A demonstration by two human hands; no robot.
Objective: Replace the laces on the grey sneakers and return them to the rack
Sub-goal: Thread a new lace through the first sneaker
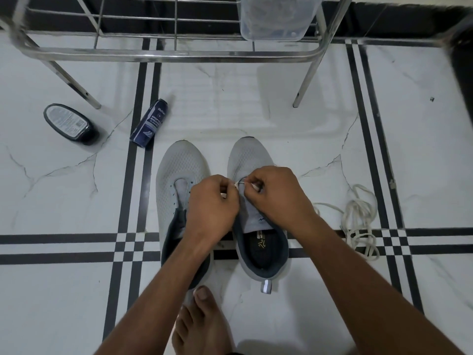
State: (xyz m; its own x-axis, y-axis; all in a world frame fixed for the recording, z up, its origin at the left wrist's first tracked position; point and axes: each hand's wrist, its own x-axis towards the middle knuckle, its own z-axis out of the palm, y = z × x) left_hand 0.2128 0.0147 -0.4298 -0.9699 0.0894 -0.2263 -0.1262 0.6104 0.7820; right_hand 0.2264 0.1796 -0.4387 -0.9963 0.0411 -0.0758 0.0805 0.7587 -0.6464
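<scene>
Two grey sneakers stand side by side on the tiled floor, toes pointing away from me. The left sneaker (179, 170) has bare eyelets and no lace. Over the right sneaker (247, 155) both hands meet at its front eyelets. My left hand (212, 203) pinches a white lace end, and my right hand (276, 193) pinches the same white lace (240, 181) where it loops at the eyelets. More white lace (358, 213) trails from under my right wrist into a loose pile on the floor at the right.
A steel shoe rack (179, 51) stands just beyond the sneakers, with a clear plastic box (276, 16) on it. A sneaker-cleaner spray can (149, 123) and a dark polish bottle (70, 124) lie at the left. My bare foot (202, 324) is behind the sneakers.
</scene>
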